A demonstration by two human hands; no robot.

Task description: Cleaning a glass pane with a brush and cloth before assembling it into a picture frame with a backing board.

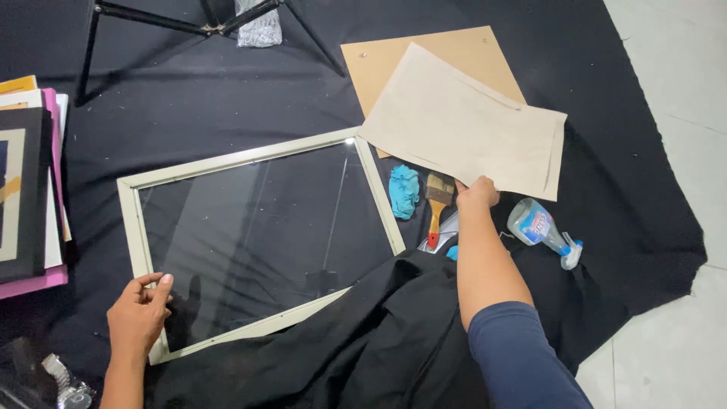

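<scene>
Pinching the near edge of a pale paper sheet with the right hand, grip clamped on that edge, arm stretched forward in a dark blue sleeve. Sheet lying flat over a brown backing board, covering most of it and overlapping the far right corner of the frame. Left hand resting on the near left corner of a cream picture frame, fingers curled loosely against the rail, grip half apart and not clamped on it. Frame flat on black cloth spread over the floor, glass pane reflecting. Just right of the frame: a blue rag, a paintbrush with red and yellow handle, and a clear spray bottle on its side. Stacked frames at the left edge; black stand legs at the top.
</scene>
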